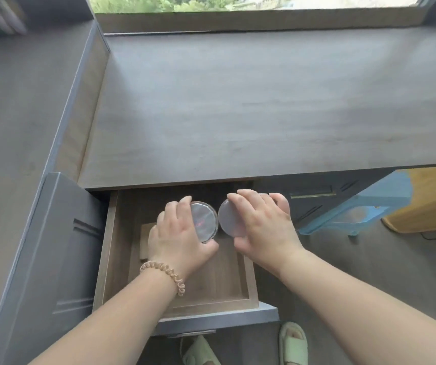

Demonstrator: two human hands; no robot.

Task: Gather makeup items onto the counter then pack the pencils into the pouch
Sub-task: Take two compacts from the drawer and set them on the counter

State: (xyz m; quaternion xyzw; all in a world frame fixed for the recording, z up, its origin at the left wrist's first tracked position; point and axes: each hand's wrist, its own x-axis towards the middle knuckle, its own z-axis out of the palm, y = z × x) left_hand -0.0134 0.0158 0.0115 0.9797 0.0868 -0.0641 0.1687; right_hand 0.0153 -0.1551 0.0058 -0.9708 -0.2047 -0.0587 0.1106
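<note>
Two round, flat, grey makeup compacts are held over an open wooden drawer (248, 275). My left hand (177, 238) grips the left compact (204, 219), which has a clear rim and a shiny top. My right hand (261, 225) grips the right compact (228, 219), a matte grey disc tilted on edge. The two discs almost touch. The grey-brown counter (251, 101) lies just beyond the drawer. No pencils or pouch show.
A small wooden block (147, 241) lies in the drawer under my left hand. A grey cabinet door (53, 259) stands open at the left. A blue plastic stool (351, 209) and a wooden box (433, 196) sit at the right. My slippered feet (293, 343) are below.
</note>
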